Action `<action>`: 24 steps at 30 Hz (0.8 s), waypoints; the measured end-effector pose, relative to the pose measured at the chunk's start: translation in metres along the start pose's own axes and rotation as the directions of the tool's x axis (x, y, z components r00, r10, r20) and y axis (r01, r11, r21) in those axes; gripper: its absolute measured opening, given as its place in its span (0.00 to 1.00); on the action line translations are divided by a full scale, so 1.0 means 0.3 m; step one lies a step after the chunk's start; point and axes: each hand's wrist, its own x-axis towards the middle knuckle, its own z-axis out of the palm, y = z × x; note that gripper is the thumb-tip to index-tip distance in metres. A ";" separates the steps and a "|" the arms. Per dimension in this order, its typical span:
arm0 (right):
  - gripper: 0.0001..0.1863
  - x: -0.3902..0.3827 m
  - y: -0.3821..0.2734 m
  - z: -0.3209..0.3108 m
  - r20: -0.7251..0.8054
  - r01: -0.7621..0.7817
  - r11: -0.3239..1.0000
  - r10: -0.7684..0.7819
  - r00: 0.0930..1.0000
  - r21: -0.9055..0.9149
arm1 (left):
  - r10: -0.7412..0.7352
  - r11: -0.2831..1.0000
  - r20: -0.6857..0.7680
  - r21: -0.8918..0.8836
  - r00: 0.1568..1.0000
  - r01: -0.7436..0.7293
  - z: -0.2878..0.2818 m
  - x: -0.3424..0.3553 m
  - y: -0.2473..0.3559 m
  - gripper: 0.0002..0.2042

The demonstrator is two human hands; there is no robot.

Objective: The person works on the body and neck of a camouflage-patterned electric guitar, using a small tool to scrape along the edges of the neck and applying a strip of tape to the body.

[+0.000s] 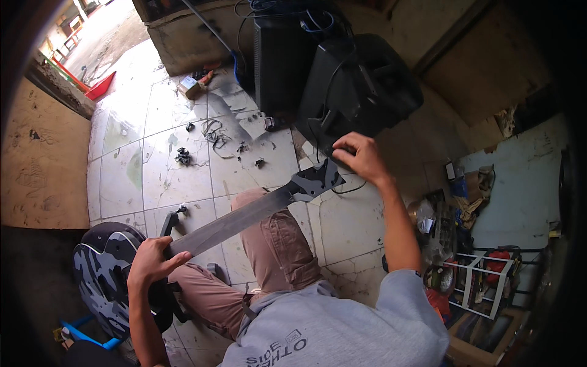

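Note:
An electric guitar lies across my lap, its grey-and-black camouflage body [107,275] at the lower left. Its neck [235,221] slants up to the right and ends in a camouflage headstock [318,180]. My left hand [153,260] is wrapped round the neck where it meets the body, thumb along the fretboard. Just beyond the headstock's tip is my right hand [359,154], its fingers curled and pinched together. Whatever sits between those fingertips is too small to make out.
Black crumpled bits [183,156] and a tangle of thin cord [215,134] lie on the tiled floor [177,183]. Large black speakers [361,85] stand ahead. A white wire rack [480,281] and clutter are at the right, a wooden panel [46,159] at the left.

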 end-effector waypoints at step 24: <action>0.14 -0.154 0.173 0.137 0.259 -0.429 0.783 0.346 0.902 0.450 | -0.032 0.999 0.034 -0.003 0.999 0.032 -0.002 0.013 0.022 0.35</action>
